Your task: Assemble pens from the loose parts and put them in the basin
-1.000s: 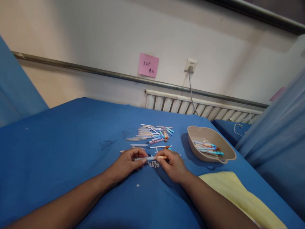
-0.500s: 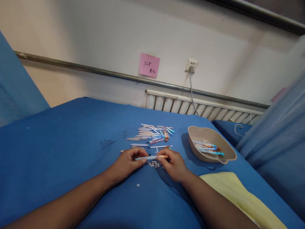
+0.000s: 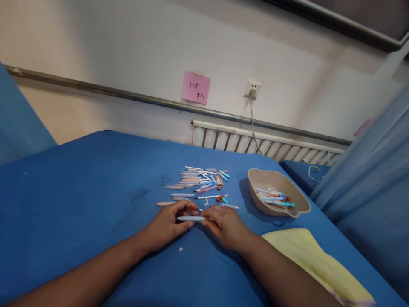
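Between my two hands is a pale blue pen (image 3: pixel 191 218), lying nearly level just above the blue cloth. My left hand (image 3: pixel 171 221) pinches its left part between thumb and fingers. My right hand (image 3: pixel 228 226) is closed round the right end, which is mostly hidden by the fingers. Behind the hands lies a spread of pen parts (image 3: pixel 194 183): pale barrels, thin white refills, and brown and turquoise pieces. A light orange barrel (image 3: pixel 164 204) lies just beyond my left hand. One small white piece (image 3: pixel 181 249) rests on the cloth nearer me.
To the right stands a beige basin (image 3: pixel 277 179) with several pens in it. A folded yellow cloth (image 3: pixel 297 245) lies by my right forearm. The wall with a radiator (image 3: pixel 230 136) and a plugged socket (image 3: pixel 252 89) closes off the back; a blue curtain (image 3: pixel 367 170) hangs at right.
My right hand has turned and closed further over the pen's orange end, which showed before. The pen sits slightly lower in view. The hands now cover the small white pieces seen between them.
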The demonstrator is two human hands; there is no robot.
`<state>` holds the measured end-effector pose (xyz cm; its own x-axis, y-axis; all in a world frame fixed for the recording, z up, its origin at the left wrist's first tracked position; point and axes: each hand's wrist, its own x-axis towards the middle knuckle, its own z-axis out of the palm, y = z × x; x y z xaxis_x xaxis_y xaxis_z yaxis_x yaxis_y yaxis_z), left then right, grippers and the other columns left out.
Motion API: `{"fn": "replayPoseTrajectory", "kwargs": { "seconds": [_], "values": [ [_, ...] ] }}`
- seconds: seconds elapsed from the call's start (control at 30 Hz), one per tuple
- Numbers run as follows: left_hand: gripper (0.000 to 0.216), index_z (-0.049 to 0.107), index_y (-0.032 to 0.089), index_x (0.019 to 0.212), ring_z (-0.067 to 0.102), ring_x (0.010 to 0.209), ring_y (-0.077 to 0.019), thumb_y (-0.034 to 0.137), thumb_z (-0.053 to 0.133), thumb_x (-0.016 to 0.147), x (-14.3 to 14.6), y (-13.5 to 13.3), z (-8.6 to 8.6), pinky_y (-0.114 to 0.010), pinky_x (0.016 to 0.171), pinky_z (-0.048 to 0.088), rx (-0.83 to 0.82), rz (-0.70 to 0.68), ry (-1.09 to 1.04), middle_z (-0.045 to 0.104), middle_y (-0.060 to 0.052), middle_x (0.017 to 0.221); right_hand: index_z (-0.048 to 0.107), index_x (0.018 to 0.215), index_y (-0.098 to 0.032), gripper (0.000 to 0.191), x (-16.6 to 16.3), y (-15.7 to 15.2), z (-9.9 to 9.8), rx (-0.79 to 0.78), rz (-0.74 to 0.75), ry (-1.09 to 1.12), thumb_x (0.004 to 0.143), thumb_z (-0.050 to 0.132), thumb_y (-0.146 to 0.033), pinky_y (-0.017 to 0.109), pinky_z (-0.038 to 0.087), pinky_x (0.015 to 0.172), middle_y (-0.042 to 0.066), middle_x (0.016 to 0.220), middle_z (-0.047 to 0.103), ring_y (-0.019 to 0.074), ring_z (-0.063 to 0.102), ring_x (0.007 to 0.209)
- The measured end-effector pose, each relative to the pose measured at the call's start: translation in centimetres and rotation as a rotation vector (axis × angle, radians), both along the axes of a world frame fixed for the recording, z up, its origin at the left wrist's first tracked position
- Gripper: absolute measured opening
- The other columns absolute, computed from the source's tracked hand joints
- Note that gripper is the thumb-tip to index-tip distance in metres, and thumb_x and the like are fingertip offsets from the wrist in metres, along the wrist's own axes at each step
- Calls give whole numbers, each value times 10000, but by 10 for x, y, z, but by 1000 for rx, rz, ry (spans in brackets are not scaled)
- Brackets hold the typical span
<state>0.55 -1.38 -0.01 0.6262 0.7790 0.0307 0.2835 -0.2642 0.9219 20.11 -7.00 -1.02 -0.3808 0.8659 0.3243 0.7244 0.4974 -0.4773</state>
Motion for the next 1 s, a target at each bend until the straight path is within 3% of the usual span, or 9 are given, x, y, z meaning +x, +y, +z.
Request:
{"fn": "replayPoseTrajectory", "kwargs": {
  "seconds": [0.1, 0.17, 0.3, 0.43, 0.53, 0.67, 0.8, 0.87, 1.0],
  "values": [
    [447, 549, 196, 1091, 591, 799, -159, 247, 655, 660, -1, 0, -1, -291, 757, 479, -83, -15, -53, 637, -31, 934, 604, 1001, -228, 176, 7, -8, 12, 53, -70, 18, 882, 477, -256, 252, 413, 742, 32, 885, 647, 156, 578, 821],
    [442, 556, 184, 1088, 591, 739, -147, 287, 660, 671, -2, 2, -2, -277, 710, 483, -141, 7, -85, 642, -36, 900, 602, 994, -226, 181, 28, -13, 25, 122, -210, 105, 881, 465, -265, 256, 419, 735, 37, 900, 645, 159, 581, 809],
    [391, 589, 170, 1005, 592, 709, -137, 315, 679, 653, -2, 8, -2, -256, 646, 480, -199, 110, -132, 649, -65, 978, 609, 956, -210, 212, 111, -18, 46, 147, -527, 135, 850, 473, -333, 264, 434, 677, 42, 870, 649, 176, 588, 771],
    [369, 593, 160, 965, 588, 623, -126, 329, 681, 649, 0, 15, -3, -242, 551, 463, -258, 164, -193, 666, -65, 915, 644, 820, -183, 188, 196, -10, 43, -123, -605, -136, 789, 512, -313, 255, 417, 648, 45, 805, 659, 175, 584, 739],
    [364, 602, 159, 940, 575, 577, -113, 337, 693, 636, -1, 18, -3, -236, 525, 456, -264, 202, -227, 676, -48, 848, 656, 834, -178, 187, 221, -2, 30, -228, -620, -290, 779, 527, -302, 241, 389, 619, 45, 797, 662, 160, 575, 715],
    [360, 602, 147, 911, 563, 561, -107, 351, 701, 632, -5, 23, 0, -228, 520, 451, -248, 258, -246, 674, -34, 768, 668, 848, -181, 165, 220, 8, 20, -257, -629, -463, 768, 546, -260, 241, 370, 631, 52, 835, 671, 162, 582, 748],
    [371, 591, 134, 913, 560, 574, -97, 349, 706, 633, -10, 25, 1, -218, 534, 449, -250, 290, -267, 667, -34, 774, 667, 904, -170, 195, 203, 13, 32, -231, -650, -524, 746, 573, -236, 267, 382, 701, 89, 926, 668, 197, 589, 832],
    [374, 592, 132, 916, 559, 574, -97, 351, 706, 634, -11, 26, 2, -219, 534, 447, -252, 302, -275, 665, -37, 777, 658, 931, -176, 208, 180, 13, 46, -99, -662, -455, 751, 567, -226, 275, 387, 760, 99, 989, 653, 203, 583, 891],
    [389, 608, 136, 904, 556, 555, -101, 369, 715, 612, -15, 30, 4, -229, 531, 441, -223, 360, -309, 661, -29, 753, 635, 897, -202, 181, 99, 9, 63, 105, -569, -45, 801, 496, -270, 277, 423, 717, 52, 862, 661, 177, 590, 780]
  ]
}}
